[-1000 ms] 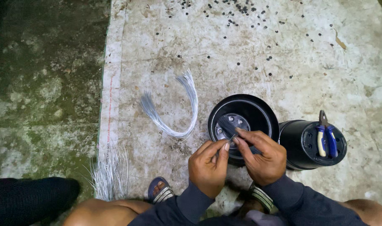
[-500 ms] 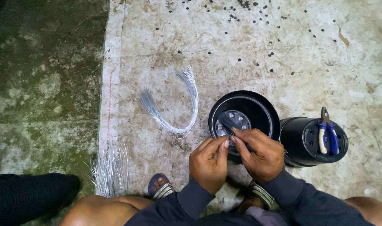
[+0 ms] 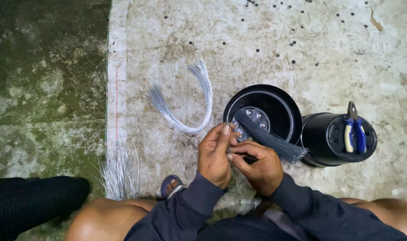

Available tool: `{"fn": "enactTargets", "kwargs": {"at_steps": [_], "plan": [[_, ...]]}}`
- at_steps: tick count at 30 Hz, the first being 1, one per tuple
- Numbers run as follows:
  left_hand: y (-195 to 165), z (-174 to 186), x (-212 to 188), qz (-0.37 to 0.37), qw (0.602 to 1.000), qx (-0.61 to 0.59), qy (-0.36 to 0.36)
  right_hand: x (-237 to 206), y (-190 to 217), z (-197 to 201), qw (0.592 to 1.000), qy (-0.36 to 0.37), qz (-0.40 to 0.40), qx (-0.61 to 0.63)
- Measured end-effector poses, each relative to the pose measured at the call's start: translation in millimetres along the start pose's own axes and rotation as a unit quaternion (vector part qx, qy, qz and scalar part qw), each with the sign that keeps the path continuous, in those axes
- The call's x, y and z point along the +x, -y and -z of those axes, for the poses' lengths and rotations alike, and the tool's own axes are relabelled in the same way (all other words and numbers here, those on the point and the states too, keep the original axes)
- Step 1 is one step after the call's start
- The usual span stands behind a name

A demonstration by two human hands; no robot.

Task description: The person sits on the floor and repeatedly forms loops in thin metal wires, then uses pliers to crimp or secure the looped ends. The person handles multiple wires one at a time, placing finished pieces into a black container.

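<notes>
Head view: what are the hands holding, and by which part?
The right hand grips a bundle of thin dark wires around its middle, over the open black pot. The left hand pinches at the bundle beside it; what its fingertips hold is too small to tell.

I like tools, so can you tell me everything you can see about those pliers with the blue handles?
The pliers lie flat on the upturned bottom of a black plastic pot standing to the right of the hands. They look closed. The handles wear grips: one blue, one pale yellowish with a blue end. The dull grey metal nose pokes just past the pot's far edge. Neither hand touches them; only the pot bears them.
</notes>
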State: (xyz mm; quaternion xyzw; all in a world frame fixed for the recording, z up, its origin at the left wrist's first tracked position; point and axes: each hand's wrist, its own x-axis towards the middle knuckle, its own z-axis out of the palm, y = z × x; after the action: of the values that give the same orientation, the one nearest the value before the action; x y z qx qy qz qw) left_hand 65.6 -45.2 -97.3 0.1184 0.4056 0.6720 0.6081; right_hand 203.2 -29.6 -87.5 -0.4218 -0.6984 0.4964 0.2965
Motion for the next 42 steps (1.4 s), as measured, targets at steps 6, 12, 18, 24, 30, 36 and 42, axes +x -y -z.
{"fn": "enactTargets", "kwargs": {"at_steps": [6,12,18,24,30,36,42], "plan": [[-8.7,6.5,4.9,0.028,0.999,-0.044,0.009,5.5,-16.0,-1.4,0.947,0.041,-0.156,0.277],[-35.5,13.8,14.6,-0.012,0.998,-0.061,0.030,8.4,11.8,15.3,0.993,0.049,-0.103,0.016],[-82.9,26.9,22.5,-0.079,0.990,-0.106,0.050,20.3,48.3,53.9,0.975,0.064,0.131,-0.166],[-114.0,25.4,14.9,-0.127,0.982,-0.113,0.086,20.4,66.9,97.4,0.960,0.050,0.202,-0.190],[-128.4,28.4,6.0,-0.154,0.975,-0.107,0.118,14.8,68.8,120.2,0.962,0.022,0.201,-0.182],[-127.4,34.3,5.8,-0.156,0.971,-0.112,0.140,9.5,65.3,125.5,0.963,0.005,0.202,-0.179],[-127.0,36.8,5.7,-0.165,0.973,-0.098,0.132,6.0,61.9,128.6,0.965,0.000,0.195,-0.175]]}}
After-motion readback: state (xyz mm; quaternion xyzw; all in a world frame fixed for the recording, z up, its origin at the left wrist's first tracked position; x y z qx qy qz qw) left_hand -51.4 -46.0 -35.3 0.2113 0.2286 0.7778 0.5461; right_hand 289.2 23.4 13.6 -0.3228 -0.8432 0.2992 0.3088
